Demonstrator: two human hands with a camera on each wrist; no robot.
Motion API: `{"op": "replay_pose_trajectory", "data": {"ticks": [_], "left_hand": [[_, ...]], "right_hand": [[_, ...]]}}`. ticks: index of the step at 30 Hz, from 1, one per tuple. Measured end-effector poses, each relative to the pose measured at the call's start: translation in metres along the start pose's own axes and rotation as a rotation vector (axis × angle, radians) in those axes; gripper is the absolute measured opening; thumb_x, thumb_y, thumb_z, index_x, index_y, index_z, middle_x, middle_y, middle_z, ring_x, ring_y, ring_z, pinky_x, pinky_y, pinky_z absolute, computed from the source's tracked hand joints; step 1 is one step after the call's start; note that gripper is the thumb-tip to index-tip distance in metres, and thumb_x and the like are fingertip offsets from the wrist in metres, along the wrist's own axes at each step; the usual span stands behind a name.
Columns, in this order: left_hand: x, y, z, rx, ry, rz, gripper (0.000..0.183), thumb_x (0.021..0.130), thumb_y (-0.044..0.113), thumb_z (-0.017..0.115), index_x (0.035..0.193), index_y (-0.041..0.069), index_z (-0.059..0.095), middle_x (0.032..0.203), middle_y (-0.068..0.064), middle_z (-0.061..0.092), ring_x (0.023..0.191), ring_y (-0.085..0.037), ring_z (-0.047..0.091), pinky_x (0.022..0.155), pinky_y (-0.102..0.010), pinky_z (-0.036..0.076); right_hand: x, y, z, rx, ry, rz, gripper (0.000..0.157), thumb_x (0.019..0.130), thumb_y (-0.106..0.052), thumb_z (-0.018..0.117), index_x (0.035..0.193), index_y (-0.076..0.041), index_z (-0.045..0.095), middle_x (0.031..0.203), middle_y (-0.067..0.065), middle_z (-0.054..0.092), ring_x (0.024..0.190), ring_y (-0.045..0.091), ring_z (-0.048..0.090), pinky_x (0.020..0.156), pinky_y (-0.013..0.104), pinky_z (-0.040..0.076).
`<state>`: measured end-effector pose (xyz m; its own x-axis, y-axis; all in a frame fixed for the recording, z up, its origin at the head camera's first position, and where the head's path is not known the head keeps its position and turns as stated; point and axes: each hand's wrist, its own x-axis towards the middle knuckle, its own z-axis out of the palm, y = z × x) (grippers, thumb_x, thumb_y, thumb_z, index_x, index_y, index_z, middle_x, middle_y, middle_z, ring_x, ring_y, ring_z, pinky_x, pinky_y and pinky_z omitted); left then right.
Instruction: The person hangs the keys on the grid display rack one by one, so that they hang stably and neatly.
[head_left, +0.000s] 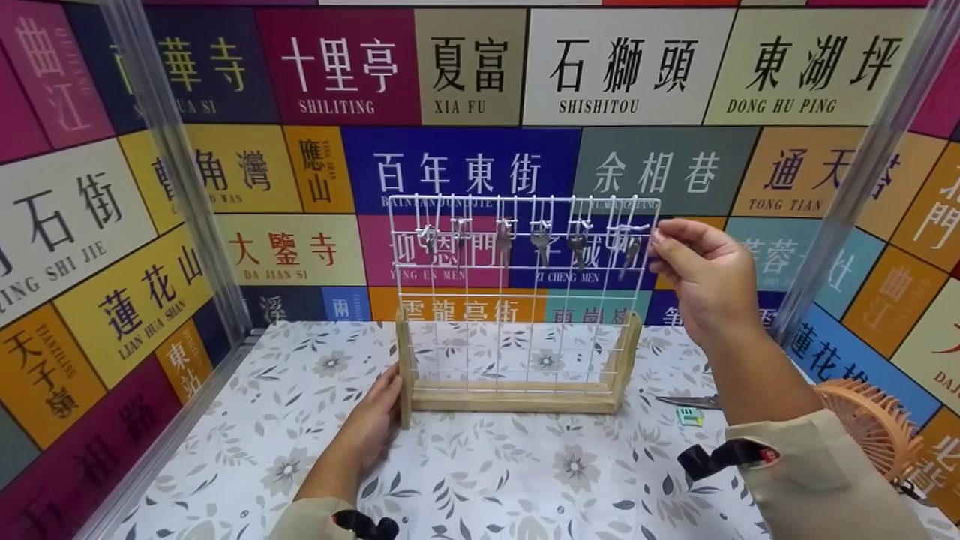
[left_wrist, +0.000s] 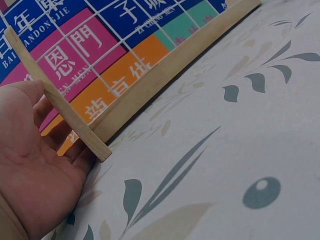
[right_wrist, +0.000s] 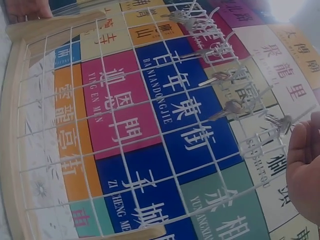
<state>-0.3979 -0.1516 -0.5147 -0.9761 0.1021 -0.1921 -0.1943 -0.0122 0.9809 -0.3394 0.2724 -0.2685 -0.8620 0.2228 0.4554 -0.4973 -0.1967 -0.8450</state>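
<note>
Bracing the wooden post of the wire grid rack at about 9 o'clock, my left hand lies flat with straight fingers against it. My right hand, up at 2 o'clock, pinches the rightmost key at its hook on the top row. Five other keys hang leftward along that row. Scissors lie at 4 o'clock, beside an orange fan.

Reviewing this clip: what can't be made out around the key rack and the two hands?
- Right hand fingertips: whether they pinch the rightmost key or its hook is too small in the head view and cut off by the right wrist view's edge.
- Left hand: fingers behind the rack's wooden post.
- Scissors: partly hidden by the right forearm.
</note>
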Motion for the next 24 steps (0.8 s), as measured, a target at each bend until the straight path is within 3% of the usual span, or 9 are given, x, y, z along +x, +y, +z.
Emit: {"op": "replay_pose_trajectory", "data": {"ticks": [6, 13, 18, 24], "left_hand": [[0.000, -0.001, -0.001, -0.005, 0.000, 0.000, 0.060, 0.104, 0.068, 0.051, 0.161, 0.055, 0.035, 0.178, 0.010, 0.029, 0.168, -0.025, 0.022, 0.137, -0.055, 0.013], [-0.001, -0.002, -0.003, -0.023, -0.038, 0.054, 0.063, 0.108, 0.061, 0.050, 0.167, 0.045, 0.031, 0.179, 0.004, 0.028, 0.168, -0.027, 0.021, 0.138, -0.051, 0.015], [-0.004, -0.002, -0.005, -0.018, -0.017, 0.036, 0.063, 0.107, 0.063, 0.051, 0.166, 0.048, 0.032, 0.179, 0.004, 0.028, 0.168, -0.027, 0.021, 0.138, -0.052, 0.014], [-0.005, -0.001, -0.006, -0.019, -0.015, 0.029, 0.060, 0.108, 0.063, 0.049, 0.164, 0.051, 0.033, 0.179, 0.005, 0.028, 0.168, -0.025, 0.022, 0.138, -0.050, 0.015]], "right_hand": [[-0.018, 0.022, -0.012, 0.022, 0.044, 0.035, 0.025, 0.096, -0.012, 0.081, 0.116, 0.001, 0.073, 0.105, 0.007, 0.070, 0.093, 0.019, 0.070, 0.082, 0.022, 0.065], [-0.040, 0.053, -0.024, 0.032, 0.104, 0.114, 0.025, 0.096, -0.012, 0.081, 0.116, 0.000, 0.073, 0.105, 0.007, 0.069, 0.094, 0.018, 0.068, 0.084, 0.023, 0.064], [-0.048, 0.073, -0.034, 0.040, 0.135, 0.172, 0.033, 0.094, -0.017, 0.083, 0.120, -0.001, 0.072, 0.107, 0.005, 0.069, 0.095, 0.018, 0.067, 0.086, 0.022, 0.064], [-0.050, 0.098, -0.048, 0.017, 0.164, 0.241, 0.028, 0.096, -0.016, 0.082, 0.120, -0.004, 0.074, 0.106, 0.001, 0.070, 0.096, 0.017, 0.068, 0.088, 0.023, 0.064]]}}
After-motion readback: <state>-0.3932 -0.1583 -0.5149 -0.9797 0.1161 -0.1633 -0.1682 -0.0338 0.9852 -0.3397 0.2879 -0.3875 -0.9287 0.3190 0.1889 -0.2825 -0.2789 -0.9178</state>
